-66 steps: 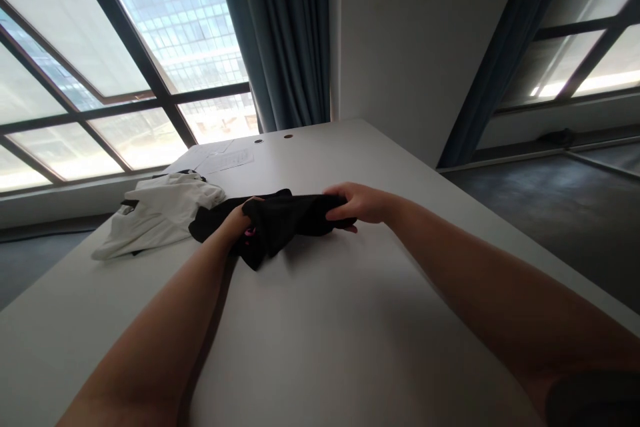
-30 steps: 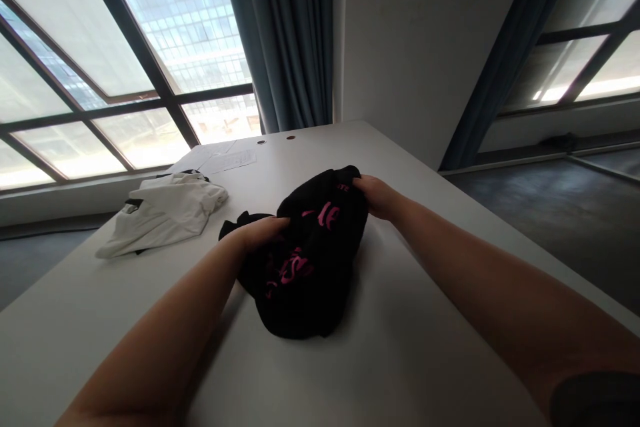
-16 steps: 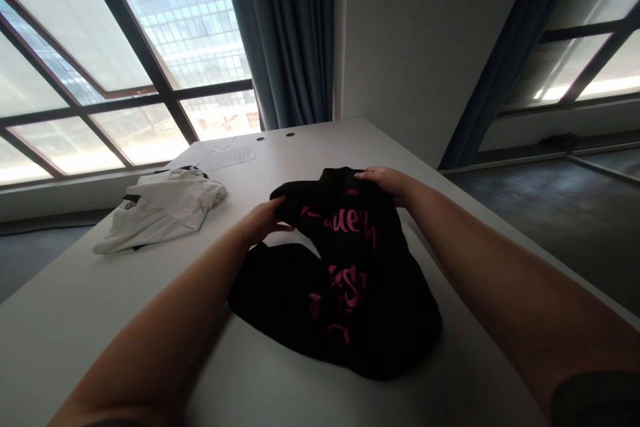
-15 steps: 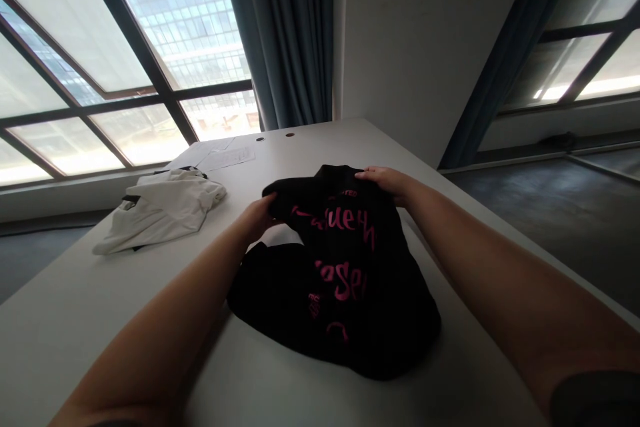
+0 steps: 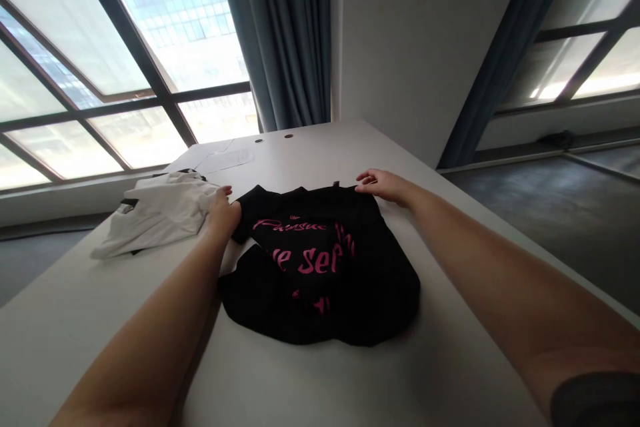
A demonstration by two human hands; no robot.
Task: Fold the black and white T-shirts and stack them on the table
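A black T-shirt [image 5: 385,267] with pink lettering lies loosely spread on the white table, its lower part bunched and folded. At its left sleeve is my left hand [image 5: 225,212], touching the cloth edge with fingers stretched out and apart. My right hand [image 5: 384,185] rests by the shirt's upper right edge. Its fingers are spread, with the thumb against the fabric and nothing gripped. A small tag shows at the top edge between the hands.
A crumpled white garment [image 5: 157,213] with dark parts lies just left of my left hand. Paper sheets [image 5: 227,160] are farther back on the white table [image 5: 310,387], near two round holes. Curtains [image 5: 295,40], a wall and windows stand beyond.
The black shirt has come down flatter and spread wider, its print shifting left. My left hand has moved left and away with the sleeve; both hands have loosened from the cloth.
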